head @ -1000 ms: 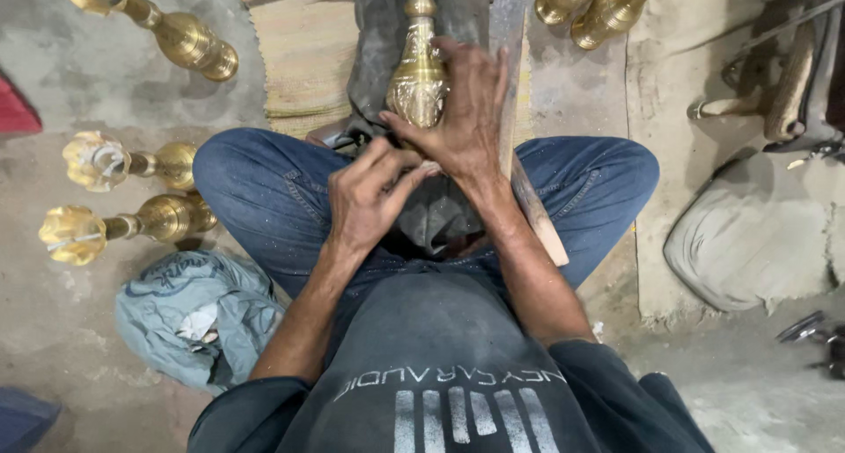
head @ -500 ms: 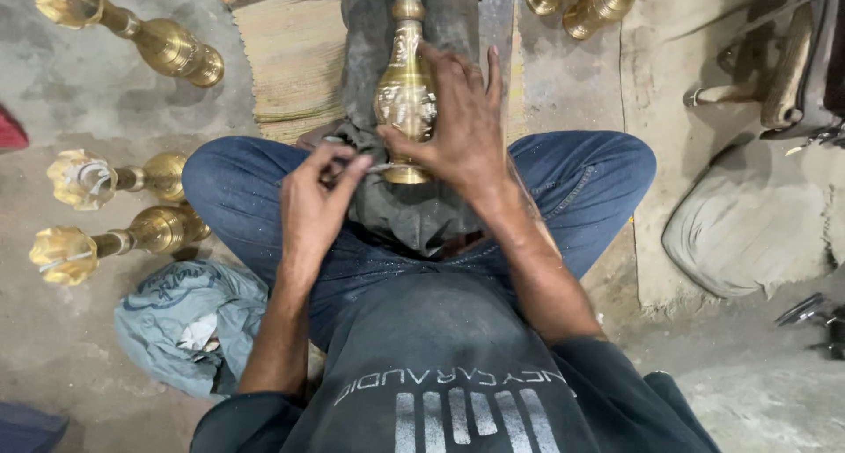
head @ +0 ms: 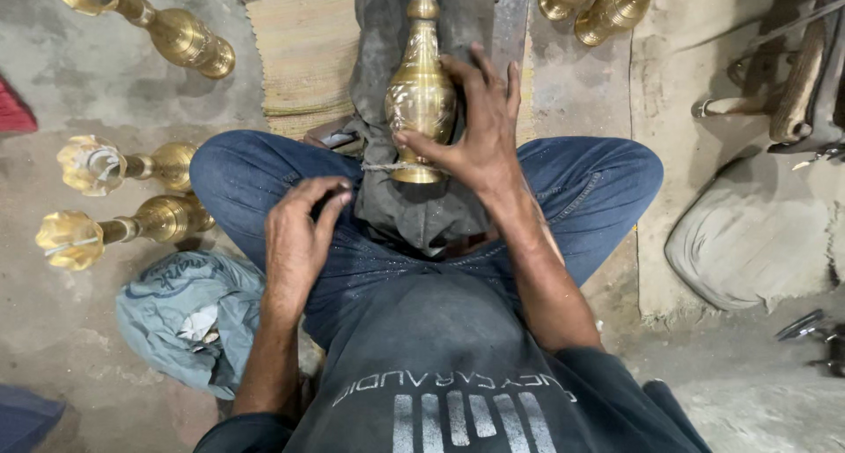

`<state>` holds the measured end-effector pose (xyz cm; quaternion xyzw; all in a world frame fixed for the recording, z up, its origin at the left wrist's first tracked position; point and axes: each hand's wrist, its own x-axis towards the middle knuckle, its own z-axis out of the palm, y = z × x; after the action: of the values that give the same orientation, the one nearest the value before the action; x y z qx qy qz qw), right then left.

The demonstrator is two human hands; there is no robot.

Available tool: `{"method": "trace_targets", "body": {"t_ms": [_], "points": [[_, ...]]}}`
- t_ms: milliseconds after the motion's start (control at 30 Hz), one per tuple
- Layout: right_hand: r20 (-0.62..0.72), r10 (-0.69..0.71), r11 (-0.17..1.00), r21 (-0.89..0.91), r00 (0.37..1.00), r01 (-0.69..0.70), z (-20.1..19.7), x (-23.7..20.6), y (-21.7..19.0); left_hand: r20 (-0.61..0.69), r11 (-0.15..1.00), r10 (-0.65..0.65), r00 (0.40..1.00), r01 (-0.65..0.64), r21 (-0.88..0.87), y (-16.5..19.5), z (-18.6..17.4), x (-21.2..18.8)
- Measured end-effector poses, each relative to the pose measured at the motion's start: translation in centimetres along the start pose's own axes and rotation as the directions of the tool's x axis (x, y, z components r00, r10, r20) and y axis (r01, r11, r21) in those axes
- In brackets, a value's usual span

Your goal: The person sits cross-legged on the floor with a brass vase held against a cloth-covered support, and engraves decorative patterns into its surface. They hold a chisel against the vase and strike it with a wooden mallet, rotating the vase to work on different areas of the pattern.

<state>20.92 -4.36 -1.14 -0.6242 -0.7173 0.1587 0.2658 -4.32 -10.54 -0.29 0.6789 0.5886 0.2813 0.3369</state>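
A person sits cross-legged in blue jeans on a rough grey concrete floor (head: 79, 83), seen from above. A brass vase-shaped piece (head: 421, 92), long-necked with a bulbous, patterned belly, lies lengthwise on a dark grey cloth (head: 422, 215) draped over the lap and running away from the body. The right hand (head: 471, 127) rests on the piece's right side, fingers spread and curled around the belly, thumb near its base rim. The left hand (head: 299, 233) lies on the left thigh, just beside the cloth's edge, fingers bent loosely together; whether it pinches anything cannot be told.

Beyond the knees lies a striped woven mat (head: 299, 57). To the left, three brass stands with flower-shaped ends (head: 106, 198) lie on the floor, one near the top corner, two side by side. A crumpled blue-grey rag (head: 176, 312) sits by the left hip. More brass pieces (head: 598, 0) lie at the top right. At right, a pale sack (head: 748, 242) slumps against a cracked, lighter slab, with metal tools near the frame edge.
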Motion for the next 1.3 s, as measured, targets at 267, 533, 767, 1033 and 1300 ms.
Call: {"method": "trace_targets", "body": {"t_ms": [267, 533, 767, 1033, 1300], "points": [[-0.109, -0.081, 0.997, -0.004, 0.991, 0.081, -0.3, -0.2, -0.8, 0.050, 0.780, -0.196, 0.979, 0.187, -0.598, 2.6, 1.7, 4.3], [-0.163, -0.050, 0.970, 0.227, 0.985, 0.087, -0.7, -0.1, -1.7, 0.046, 0.683, -0.097, 0.994, 0.100, -0.724, 3.1, 2.4, 6.5], [-0.154, -0.063, 0.985, 0.148, 0.986, 0.086, -0.2, -0.3, -1.8, 0.072, 0.687, -0.087, 0.994, 0.112, -0.718, 4.4, 2.2, 9.2], [-0.139, -0.075, 0.986, 0.140, 0.988, 0.094, -0.3, -1.9, -0.2, 0.243, 0.752, 0.099, 0.965, 0.087, -0.653, 6.0, 1.7, 13.9], [-0.162, 0.312, 0.950, 0.029, 0.936, -0.312, -2.9, -7.0, 5.0, 0.432, 0.865, 0.271, 0.860, -0.020, -0.502, 7.2, 1.9, 18.3]]}}
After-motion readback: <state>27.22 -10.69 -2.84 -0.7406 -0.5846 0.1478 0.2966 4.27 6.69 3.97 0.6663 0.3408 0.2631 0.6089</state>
